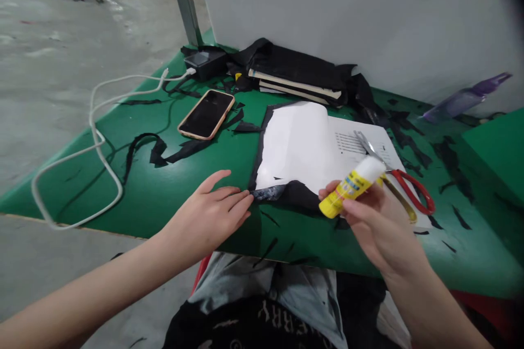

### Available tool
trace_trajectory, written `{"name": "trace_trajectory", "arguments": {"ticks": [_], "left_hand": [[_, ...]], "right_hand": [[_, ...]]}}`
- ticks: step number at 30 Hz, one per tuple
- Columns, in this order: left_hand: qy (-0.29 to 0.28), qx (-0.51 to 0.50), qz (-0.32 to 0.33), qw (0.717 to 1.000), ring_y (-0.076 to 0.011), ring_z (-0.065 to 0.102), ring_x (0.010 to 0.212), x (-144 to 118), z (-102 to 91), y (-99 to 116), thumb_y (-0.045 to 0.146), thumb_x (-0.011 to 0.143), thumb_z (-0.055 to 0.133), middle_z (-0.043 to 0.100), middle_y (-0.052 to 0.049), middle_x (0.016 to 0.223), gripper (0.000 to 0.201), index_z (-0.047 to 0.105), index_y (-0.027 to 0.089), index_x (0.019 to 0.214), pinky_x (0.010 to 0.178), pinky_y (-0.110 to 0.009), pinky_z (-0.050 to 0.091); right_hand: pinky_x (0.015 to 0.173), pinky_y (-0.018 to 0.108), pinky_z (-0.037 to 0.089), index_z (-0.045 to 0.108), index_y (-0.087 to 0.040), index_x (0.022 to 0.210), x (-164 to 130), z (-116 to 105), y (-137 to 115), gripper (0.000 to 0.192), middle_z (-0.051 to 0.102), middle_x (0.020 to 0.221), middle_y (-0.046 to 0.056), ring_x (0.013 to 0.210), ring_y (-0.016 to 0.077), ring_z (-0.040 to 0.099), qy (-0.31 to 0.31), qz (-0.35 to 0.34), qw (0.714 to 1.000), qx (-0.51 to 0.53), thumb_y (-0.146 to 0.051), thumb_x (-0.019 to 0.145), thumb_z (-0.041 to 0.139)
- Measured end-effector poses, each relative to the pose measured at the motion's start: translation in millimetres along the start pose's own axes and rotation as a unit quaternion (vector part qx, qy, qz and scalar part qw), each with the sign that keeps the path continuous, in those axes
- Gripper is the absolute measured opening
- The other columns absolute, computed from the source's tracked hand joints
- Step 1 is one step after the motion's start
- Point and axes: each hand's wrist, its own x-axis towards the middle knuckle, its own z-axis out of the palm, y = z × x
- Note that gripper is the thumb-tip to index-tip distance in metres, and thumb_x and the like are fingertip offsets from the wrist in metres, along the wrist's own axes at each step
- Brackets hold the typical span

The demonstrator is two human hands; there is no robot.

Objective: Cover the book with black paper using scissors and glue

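Right hand (pixel 380 229) fingers clamped on capped glue stick (pixel 352 185), lifted clear; left hand (pixel 208 215) flat, fingers together, steadying black paper (pixel 295 194) under open book (pixel 319 144).

Right hand (pixel 379 229) grips a yellow glue stick with white cap (pixel 351 185), tilted, above the green tabletop (pixel 164 191). Left hand (pixel 208 215) lies flat, fingertips touching black paper (pixel 292 194) wrapped under an open white booklet (pixel 303 144). Red-handled scissors (pixel 403 182) rest on the booklet; a black smartphone (pixel 207 114) lies well apart.
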Motion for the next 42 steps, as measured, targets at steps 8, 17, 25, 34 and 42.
{"name": "trace_trajectory", "arguments": {"ticks": [8, 17, 25, 34, 42], "left_hand": [[-0.028, -0.032, -0.026, 0.999, -0.02, 0.065, 0.092, 6.1, 9.2, -8.1, 0.025, 0.09, 0.055, 0.07, -0.007, 0.102, 0.023, 0.061, 0.014, 0.109, 0.104, -0.045, 0.039], [-0.081, -0.123, -0.077, 0.986, -0.016, 0.065, 0.087, 18.6, 6.4, -25.9, 0.027, 0.094, 0.045, 0.07, -0.002, 0.094, 0.02, 0.063, 0.019, 0.099, 0.101, -0.042, 0.039], [-0.084, -0.159, -0.043, 0.983, -0.0173, 0.063, 0.091, 30.9, 6.8, -38.7, 0.027, 0.095, 0.044, 0.069, -0.004, 0.098, 0.025, 0.068, 0.021, 0.096, 0.091, -0.037, 0.044], [-0.078, -0.195, -0.133, 0.969, -0.0193, 0.064, 0.087, 35.2, 10.4, -41.7, 0.03, 0.087, 0.057, 0.072, 0.001, 0.084, 0.03, 0.059, 0.024, 0.116, 0.082, -0.033, 0.048], [-0.076, -0.292, -0.218, 0.928, -0.0162, 0.067, 0.076, 33.3, 12.6, -44.1, 0.029, 0.079, 0.066, 0.074, 0.005, 0.079, 0.028, 0.06, 0.023, 0.105, 0.073, -0.028, 0.049]], "right_hand": [[0.08, 0.047, 0.056, 0.049, -0.029, 0.084, -41.2, 19.0, 33.1, 0.027, 0.072, 0.095, 0.006, 0.086, 0.028, 0.069, 0.025, 0.0, 0.992, -0.126, -0.033, 0.071, 0.071], [0.08, 0.047, 0.053, 0.05, -0.031, 0.118, -40.3, -9.9, 33.4, 0.049, 0.063, 0.117, 0.012, 0.1, 0.0308, 0.062, -0.042, -0.128, 0.98, -0.144, -0.057, 0.077, 0.058], [0.069, 0.037, 0.049, 0.061, -0.024, 0.09, -5.9, -16.0, -2.7, 0.017, 0.066, 0.086, 0.005, 0.077, 0.02, 0.06, 0.055, -0.147, 0.949, -0.272, -0.038, 0.087, 0.052], [0.084, 0.033, 0.044, 0.061, -0.022, 0.101, 54.9, 19.3, -21.9, 0.018, 0.067, 0.103, 0.003, 0.096, 0.0174, 0.059, -0.232, -0.233, 0.85, -0.411, -0.032, 0.087, 0.056], [0.08, 0.033, 0.042, 0.065, -0.018, 0.096, 85.7, 64.8, -12.3, 0.027, 0.07, 0.093, 0.005, 0.086, 0.017, 0.061, -0.36, -0.27, 0.778, -0.438, -0.041, 0.083, 0.062]]}}
